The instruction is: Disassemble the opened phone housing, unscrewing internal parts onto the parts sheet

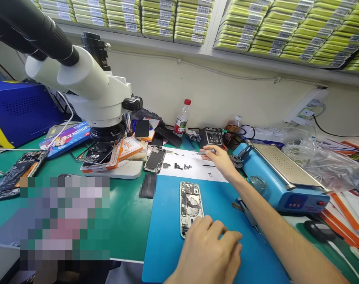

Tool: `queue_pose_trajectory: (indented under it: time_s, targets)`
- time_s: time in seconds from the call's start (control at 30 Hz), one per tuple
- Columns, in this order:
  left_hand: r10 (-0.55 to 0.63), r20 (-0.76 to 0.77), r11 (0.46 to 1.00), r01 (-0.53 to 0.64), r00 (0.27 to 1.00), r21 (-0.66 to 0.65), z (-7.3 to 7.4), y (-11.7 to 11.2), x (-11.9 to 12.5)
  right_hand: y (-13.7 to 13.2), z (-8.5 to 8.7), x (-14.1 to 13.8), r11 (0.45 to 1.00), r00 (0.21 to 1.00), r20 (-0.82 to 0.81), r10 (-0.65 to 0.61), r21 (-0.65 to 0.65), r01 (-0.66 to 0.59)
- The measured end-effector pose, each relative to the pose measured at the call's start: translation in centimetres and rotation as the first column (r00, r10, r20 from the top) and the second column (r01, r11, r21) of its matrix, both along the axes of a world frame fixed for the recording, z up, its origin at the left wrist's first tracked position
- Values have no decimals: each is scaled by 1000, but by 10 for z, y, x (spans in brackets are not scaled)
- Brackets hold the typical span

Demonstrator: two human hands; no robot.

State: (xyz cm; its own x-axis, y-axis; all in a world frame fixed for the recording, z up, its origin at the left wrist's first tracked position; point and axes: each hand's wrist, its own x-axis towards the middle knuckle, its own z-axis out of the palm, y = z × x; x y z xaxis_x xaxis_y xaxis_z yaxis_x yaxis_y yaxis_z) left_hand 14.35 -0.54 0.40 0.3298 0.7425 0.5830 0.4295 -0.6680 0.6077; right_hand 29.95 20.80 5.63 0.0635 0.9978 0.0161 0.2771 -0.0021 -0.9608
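My right hand (216, 157) is closed round a slim grey pointed tool (208, 152), whose thin tip points left above a white sheet (194, 173). Small dark phone parts (178, 166) lie spread on that sheet. An opened phone housing (192, 205) with bare inner parts and a round coil rests on the blue mat (164, 236). Over its lower right corner is my left hand (210, 248), back upward, with loosely bent fingers apart and nothing seen in them. Whether it touches the housing I cannot tell. A phone screen (155, 159) lies left of the sheet.
A microscope (93, 86) overhangs the left side. At the right stands a blue machine with a metal plate (286, 163); a screwdriver (250, 217) lies before it. Behind are a bottle (182, 118) and a black control box (212, 137). A blurred patch (63, 221) covers the lower left.
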Motion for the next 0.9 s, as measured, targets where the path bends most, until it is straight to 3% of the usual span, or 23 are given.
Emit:
queue_pose_trajectory:
  time_s: [0.1, 0.23, 0.33, 0.43, 0.6, 0.9]
  targets:
    - [-47, 166, 991, 67, 985, -115, 5, 3, -44, -24, 10, -4, 997, 995, -88, -39, 65, 45]
    - [48, 307, 929, 71, 951, -364, 7, 12, -97, -93, 11, -22, 995, 971, -236, -27, 90, 50]
    - [87, 393, 859, 131, 915, -495, 4, 18, -117, -149, 4, -47, 999, 938, -347, 0, 32, 12]
    - [72, 475, 804, 230, 877, -548, -1, 20, -120, -181, -8, -70, 1000, 906, -423, -6, -21, -4]
    - [61, 555, 787, 302, 829, -537, -3, 16, -116, -187, -24, -88, 1000, 862, -506, -29, -19, 23]
    - [131, 561, 804, 243, 818, -543, -4, 15, -115, -186, -30, -87, 1000, 863, -505, -6, -10, 2]
